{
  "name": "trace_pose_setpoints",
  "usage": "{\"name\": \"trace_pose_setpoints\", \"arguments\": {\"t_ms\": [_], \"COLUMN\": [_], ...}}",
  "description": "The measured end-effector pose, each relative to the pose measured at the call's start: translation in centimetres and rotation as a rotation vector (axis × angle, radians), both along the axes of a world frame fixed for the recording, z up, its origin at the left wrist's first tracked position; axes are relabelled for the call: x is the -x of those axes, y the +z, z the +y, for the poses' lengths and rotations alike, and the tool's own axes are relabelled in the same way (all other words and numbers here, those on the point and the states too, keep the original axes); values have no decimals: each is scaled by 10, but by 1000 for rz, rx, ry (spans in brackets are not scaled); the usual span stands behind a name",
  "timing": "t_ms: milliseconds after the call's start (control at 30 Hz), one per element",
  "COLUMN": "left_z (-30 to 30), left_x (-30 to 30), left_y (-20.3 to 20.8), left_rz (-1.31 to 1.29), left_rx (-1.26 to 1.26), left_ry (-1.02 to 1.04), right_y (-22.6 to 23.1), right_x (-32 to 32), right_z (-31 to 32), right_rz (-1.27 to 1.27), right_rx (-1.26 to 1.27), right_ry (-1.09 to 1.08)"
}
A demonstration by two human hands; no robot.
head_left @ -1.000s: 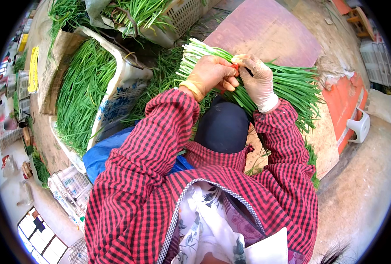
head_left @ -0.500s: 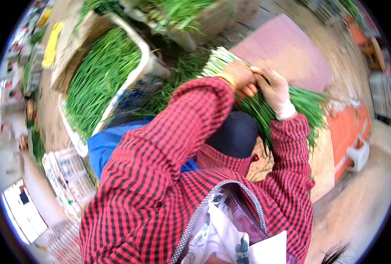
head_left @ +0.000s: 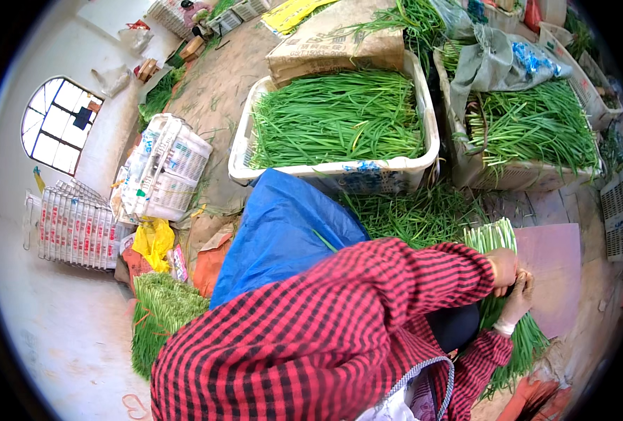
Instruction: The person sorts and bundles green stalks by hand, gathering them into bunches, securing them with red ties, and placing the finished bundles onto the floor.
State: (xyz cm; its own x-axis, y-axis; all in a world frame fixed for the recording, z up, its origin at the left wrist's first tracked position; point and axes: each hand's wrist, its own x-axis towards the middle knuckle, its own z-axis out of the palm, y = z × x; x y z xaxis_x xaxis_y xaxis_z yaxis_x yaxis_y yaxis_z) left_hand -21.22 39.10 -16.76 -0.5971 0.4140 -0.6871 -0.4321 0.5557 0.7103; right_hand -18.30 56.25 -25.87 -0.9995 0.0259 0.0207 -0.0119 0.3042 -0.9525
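The left hand (head_left: 504, 269) and right hand (head_left: 518, 299), fingers curled close together, contact a slender-stalked green bundle (head_left: 526, 344) beneath them, any pinch indiscernible; a checked fabric sleeve (head_left: 452, 274) partly hides it, a flat mauve sheet (head_left: 555, 281) lying right, creased blue plastic (head_left: 283, 235) left.

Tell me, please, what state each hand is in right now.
Left hand: at the green bundle; its grip cannot be told.
Right hand: close beside the left; its grip cannot be told.
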Motion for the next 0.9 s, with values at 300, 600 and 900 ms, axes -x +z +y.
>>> {"name": "trace_pose_setpoints", "arguments": {"t_ms": [300, 600, 900], "left_z": [-55, -43, -92], "left_x": [15, -14, -13], "left_y": [51, -11, -31], "left_rz": [1472, 1411, 435], "left_rx": [478, 296, -523], "left_ry": [-285, 100, 635], "right_y": [129, 78, 66], "right_x": [-26, -32, -68], "right_z": [-61, -43, -38], "right_rz": [475, 446, 394], "right_rx": [-403, -46, -66], "right_ry": [-121, -217, -69]}}
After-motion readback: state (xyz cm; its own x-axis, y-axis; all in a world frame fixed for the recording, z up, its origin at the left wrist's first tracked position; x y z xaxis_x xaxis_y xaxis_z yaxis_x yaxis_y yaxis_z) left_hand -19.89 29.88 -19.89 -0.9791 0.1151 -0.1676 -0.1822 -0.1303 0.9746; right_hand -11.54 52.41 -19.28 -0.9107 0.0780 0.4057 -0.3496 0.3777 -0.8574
